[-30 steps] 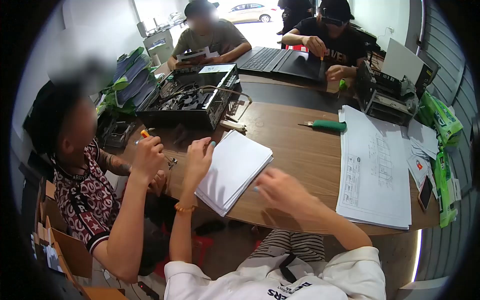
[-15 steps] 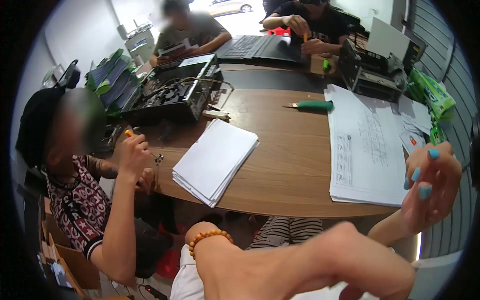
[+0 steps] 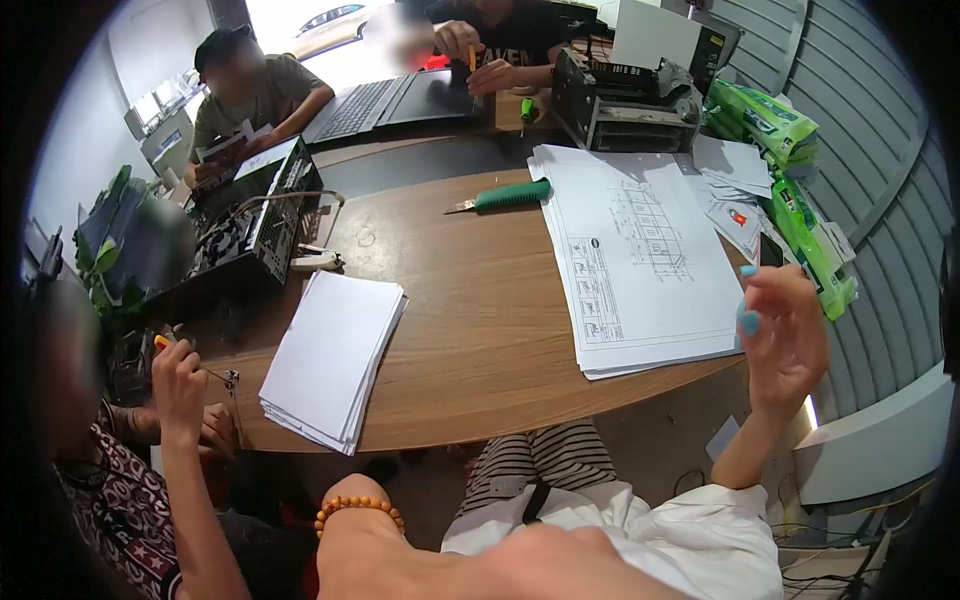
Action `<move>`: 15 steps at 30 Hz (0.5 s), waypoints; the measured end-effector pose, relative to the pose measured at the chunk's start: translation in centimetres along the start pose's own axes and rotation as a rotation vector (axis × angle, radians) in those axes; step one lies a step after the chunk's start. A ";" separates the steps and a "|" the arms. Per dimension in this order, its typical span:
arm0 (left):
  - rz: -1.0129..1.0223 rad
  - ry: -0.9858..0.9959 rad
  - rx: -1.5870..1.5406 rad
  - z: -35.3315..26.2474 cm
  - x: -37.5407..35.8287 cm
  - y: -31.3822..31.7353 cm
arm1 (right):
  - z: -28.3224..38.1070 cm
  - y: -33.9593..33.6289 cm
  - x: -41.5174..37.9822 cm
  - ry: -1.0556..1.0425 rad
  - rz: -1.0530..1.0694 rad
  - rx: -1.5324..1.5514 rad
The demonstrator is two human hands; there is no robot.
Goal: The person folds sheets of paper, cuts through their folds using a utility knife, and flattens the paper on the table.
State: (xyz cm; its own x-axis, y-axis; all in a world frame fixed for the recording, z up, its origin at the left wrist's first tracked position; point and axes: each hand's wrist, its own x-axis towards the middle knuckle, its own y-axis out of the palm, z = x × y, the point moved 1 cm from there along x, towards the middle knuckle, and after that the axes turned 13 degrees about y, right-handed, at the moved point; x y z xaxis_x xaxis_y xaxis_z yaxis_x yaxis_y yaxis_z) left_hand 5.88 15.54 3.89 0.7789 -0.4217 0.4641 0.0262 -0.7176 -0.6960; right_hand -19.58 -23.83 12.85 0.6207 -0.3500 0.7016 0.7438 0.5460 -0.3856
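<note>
My left hand (image 3: 550, 565) is large and blurred at the bottom edge, close to the camera, with an orange bead bracelet (image 3: 360, 503) on the wrist. Its fingers are out of sight, so whether it holds anything is unclear. Raised at the right, beside the table edge, my right hand (image 3: 785, 345) has loosely bent fingers, blue nails and nothing visible in it. It is nearest to the stack of printed drawings (image 3: 650, 260). A green-handled cutter (image 3: 510, 196) touches that stack's upper left corner. Blank white sheets (image 3: 332, 350) lie stacked further left.
A person's hand (image 3: 180, 385) holds a yellow-handled tool at the left. Two people sit across the table (image 3: 470, 330), one holding an orange tool over a laptop (image 3: 360, 105). An opened computer case (image 3: 270, 225), a metal device (image 3: 630, 110) and green packets (image 3: 770, 125) stand around the edges.
The view has turned to the right, shifting the table's contents leftward. My right hand now shows more of its palm and raised fingers. My left hand sits lower in view.
</note>
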 end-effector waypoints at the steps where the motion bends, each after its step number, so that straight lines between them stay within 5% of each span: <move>1: 0.017 -0.025 0.033 1.0 -0.2 0.1 | -0.6 -0.1 0.1 0.054 -0.031 0.007; 7: 0.090 -0.084 0.138 3.9 -0.5 0.6 | -4.5 0.0 -0.1 0.225 -0.064 -0.084; 10: 0.105 -0.096 0.169 4.4 -0.5 0.6 | -7.2 0.7 0.0 0.438 0.054 -0.301; 15: 0.095 -0.077 0.247 4.0 -0.4 0.3 | -11.7 1.6 -2.0 0.486 0.311 -0.419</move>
State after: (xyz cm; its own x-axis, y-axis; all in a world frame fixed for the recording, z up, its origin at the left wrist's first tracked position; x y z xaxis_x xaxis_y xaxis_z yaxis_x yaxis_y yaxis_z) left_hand 8.08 17.70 1.36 0.8305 -0.4302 0.3538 0.0953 -0.5162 -0.8512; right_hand -16.74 -31.16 3.79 0.7870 -0.5791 0.2127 0.4867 0.3711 -0.7908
